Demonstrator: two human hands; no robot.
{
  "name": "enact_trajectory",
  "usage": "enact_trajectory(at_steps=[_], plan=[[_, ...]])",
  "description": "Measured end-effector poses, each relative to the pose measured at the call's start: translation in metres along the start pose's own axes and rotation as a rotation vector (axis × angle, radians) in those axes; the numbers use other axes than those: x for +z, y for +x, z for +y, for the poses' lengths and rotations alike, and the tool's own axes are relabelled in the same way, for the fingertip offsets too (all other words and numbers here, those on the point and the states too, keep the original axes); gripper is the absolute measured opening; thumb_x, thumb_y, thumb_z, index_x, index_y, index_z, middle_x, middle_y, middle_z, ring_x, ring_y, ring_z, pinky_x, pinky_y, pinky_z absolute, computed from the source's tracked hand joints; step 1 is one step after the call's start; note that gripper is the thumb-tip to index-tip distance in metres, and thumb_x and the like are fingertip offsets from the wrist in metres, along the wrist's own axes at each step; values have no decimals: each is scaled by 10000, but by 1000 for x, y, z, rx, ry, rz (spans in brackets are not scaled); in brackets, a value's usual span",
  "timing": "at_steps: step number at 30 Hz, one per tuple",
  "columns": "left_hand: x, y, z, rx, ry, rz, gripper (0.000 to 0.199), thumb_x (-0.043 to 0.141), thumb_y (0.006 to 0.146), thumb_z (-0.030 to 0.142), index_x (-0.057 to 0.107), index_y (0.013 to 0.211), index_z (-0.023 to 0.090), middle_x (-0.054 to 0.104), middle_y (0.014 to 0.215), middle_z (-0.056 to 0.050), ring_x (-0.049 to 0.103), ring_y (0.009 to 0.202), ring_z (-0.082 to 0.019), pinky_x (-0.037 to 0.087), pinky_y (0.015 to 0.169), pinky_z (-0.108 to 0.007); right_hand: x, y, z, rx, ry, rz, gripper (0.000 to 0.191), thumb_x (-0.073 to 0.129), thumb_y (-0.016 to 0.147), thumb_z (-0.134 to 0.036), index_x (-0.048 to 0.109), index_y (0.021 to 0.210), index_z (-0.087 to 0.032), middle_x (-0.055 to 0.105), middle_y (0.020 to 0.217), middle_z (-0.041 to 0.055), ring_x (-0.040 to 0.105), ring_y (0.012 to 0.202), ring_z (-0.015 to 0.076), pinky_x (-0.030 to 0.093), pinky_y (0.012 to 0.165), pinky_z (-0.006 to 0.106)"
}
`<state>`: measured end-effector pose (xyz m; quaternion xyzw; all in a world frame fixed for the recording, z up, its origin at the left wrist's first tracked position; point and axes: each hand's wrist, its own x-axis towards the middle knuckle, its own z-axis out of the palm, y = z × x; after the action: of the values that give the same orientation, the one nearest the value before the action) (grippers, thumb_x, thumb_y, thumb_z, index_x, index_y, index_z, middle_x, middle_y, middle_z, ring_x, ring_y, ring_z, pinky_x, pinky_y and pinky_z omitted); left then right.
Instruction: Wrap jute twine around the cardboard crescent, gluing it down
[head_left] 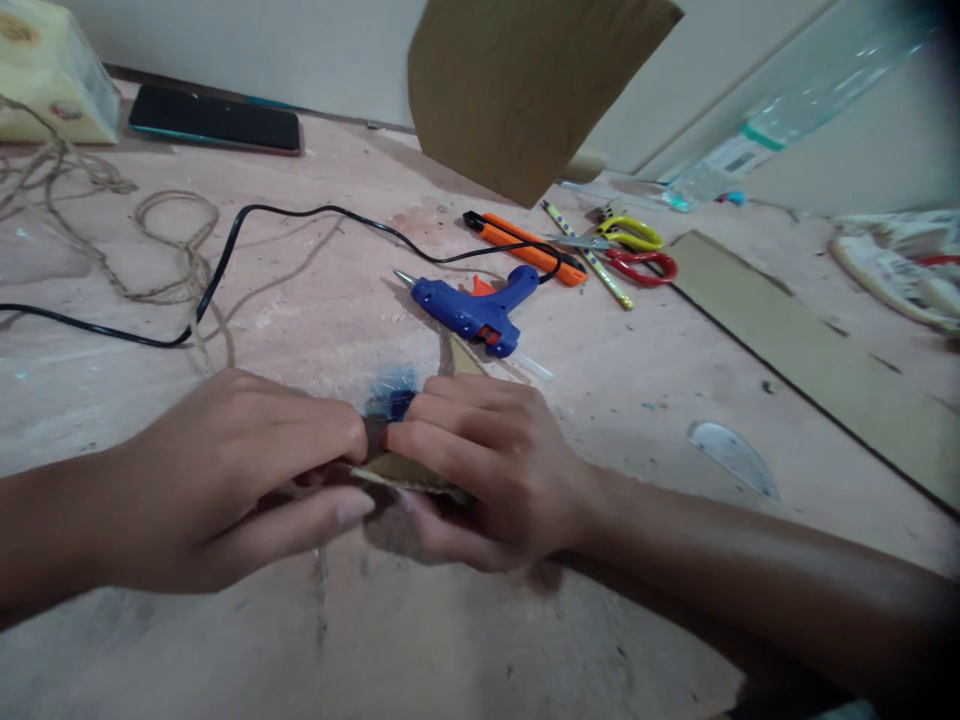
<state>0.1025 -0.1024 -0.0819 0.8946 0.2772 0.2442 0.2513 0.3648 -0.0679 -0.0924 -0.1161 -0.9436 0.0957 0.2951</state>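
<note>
Between my two hands is a small piece of cardboard [409,470], its rough edge turned toward me. My left hand [247,470] pinches its left end between thumb and fingers. Curled over the right part, my right hand [487,470] grips it with the thumb underneath. Much of the piece is hidden by my fingers. Just beyond my right hand lies a blue glue gun [472,310] with an orange trigger, its metal nozzle pointing left. Another cardboard strip [461,355] shows partly beneath the glue gun. A dark blue stain marks the table near my fingertips.
Behind the glue gun lie an orange box cutter [517,245], a dotted pencil [589,257] and scissors [630,250]. Twine [176,240] and a black cord cross the left side. A phone [215,120], large cardboard [517,90], bottle [772,135], cardboard strip [810,365] and protractor [733,457] surround the work area.
</note>
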Motion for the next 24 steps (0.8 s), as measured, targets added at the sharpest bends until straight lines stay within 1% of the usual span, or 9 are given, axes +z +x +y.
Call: enact_trajectory(at_steps=[8, 10, 11, 12, 14, 16, 17, 19, 24], plan=[[2, 0, 0, 13, -16, -3, 284, 449, 1177, 311, 475, 900, 254, 537, 692, 42, 462, 547, -142, 321, 537, -336, 1, -2, 0, 9, 2, -8, 147, 609, 1057, -281, 677, 993, -167, 695, 853, 38, 633, 759, 200, 502, 697, 345], [2, -1, 0, 12, 3, 12, 271, 438, 1174, 297, 481, 909, 257, 538, 686, 41, 443, 543, -151, 319, 544, -351, 0, -2, 0, 12, 0, -5, 136, 600, 1053, -264, 674, 990, -170, 695, 848, 38, 622, 749, 196, 490, 686, 343], [1, -2, 0, 9, 5, 27, 247, 435, 1172, 311, 503, 940, 260, 560, 709, 32, 469, 572, -163, 341, 565, -356, 0, -2, 0, 19, 2, -4, 132, 590, 1052, -256, 674, 992, -173, 696, 843, 35, 610, 740, 192, 478, 674, 342], [0, -3, 1, 4, 10, 52, 219, 435, 1172, 341, 536, 995, 262, 605, 763, 15, 524, 635, -181, 383, 607, -361, 0, -1, 0, 29, 6, -7, 131, 581, 1052, -251, 673, 998, -176, 698, 839, 32, 599, 731, 189, 465, 661, 342], [-6, -5, 0, 2, 76, 112, 177, 454, 1168, 368, 587, 1110, 267, 706, 946, -26, 628, 849, -223, 470, 769, -392, -1, -1, 0, 44, 13, -15, 129, 572, 1052, -252, 671, 1006, -184, 706, 834, 26, 586, 721, 182, 451, 647, 338], [-13, -8, 0, 26, 175, 183, 112, 502, 1153, 304, 611, 1151, 276, 739, 1093, -26, 635, 1015, -235, 468, 907, -420, -1, -1, 0, 40, 5, -12, 136, 576, 1057, -270, 668, 1001, -186, 718, 837, 30, 592, 724, 180, 466, 654, 333], [-16, -9, -1, 29, 210, 213, 96, 519, 1146, 262, 613, 1141, 278, 732, 1096, -13, 621, 1029, -229, 452, 921, -419, -1, -1, 1, 32, -3, -6, 143, 579, 1059, -276, 670, 999, -183, 724, 841, 35, 598, 727, 182, 478, 659, 333], [-20, -9, 0, 14, 222, 247, 116, 516, 1144, 212, 590, 1079, 273, 692, 1013, 8, 590, 961, -217, 423, 879, -416, 0, -1, 1, 16, -19, 10, 153, 582, 1058, -271, 679, 998, -168, 731, 843, 48, 610, 734, 189, 495, 664, 339], [-18, -8, 6, -19, 161, 237, 246, 438, 1165, 255, 506, 929, 269, 541, 781, 29, 519, 760, -223, 350, 804, -465, 0, -1, 2, 15, -36, -4, 172, 567, 1069, -277, 685, 1009, -167, 734, 835, 45, 608, 727, 187, 493, 660, 339]])
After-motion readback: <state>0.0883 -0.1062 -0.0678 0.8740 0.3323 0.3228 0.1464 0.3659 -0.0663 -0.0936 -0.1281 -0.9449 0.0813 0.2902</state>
